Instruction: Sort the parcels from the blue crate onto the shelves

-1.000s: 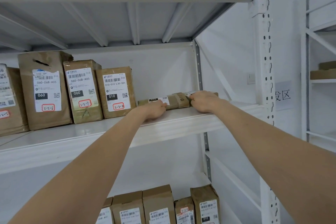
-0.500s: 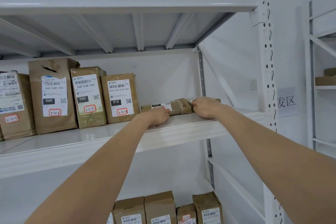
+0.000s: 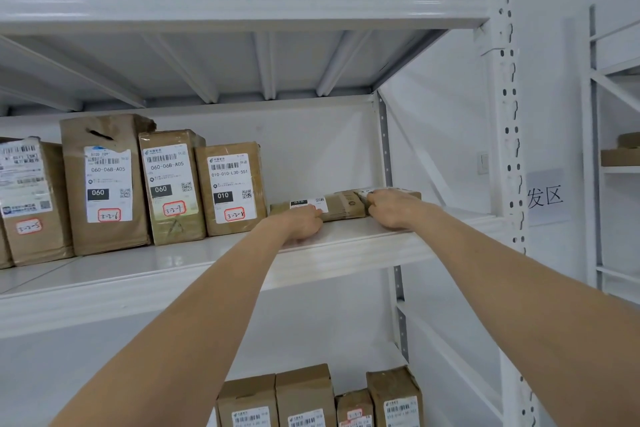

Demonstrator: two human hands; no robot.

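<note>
**A:** While the flat parcel lies on the shelf, enter its position.

**B:** Item: flat parcel, brown card, taped, white label facing up. Position: between the two hands. It is touching and just beyond the fingers of the left hand, and immediately left of the fingers of the right hand. The upright parcel marked 010 stands a little left of the left fingers, with a narrow gap between it and the item.

**A:** State of the hands?

**B:** Left: fingers laid against the near edge at the label end; whether they curl under it, cannot tell. Right: fingers curled on the right end, gripping it. A second brown piece shows just behind those fingers; same item or another, cannot tell.

**A:** Handling?

**B:** Judged, not tested:
- Weight: light and thin.
- Stiffness: stiff enough not to sag when held by its ends.
- Surface: tape is probably slick on the painted shelf, so a push at the near edge should slide it.
- Hold points: the two short ends, thumb on top and fingers beneath.
- Risk: the low edge offers little to pinch, so a one-handed lift may tip it.
</note>
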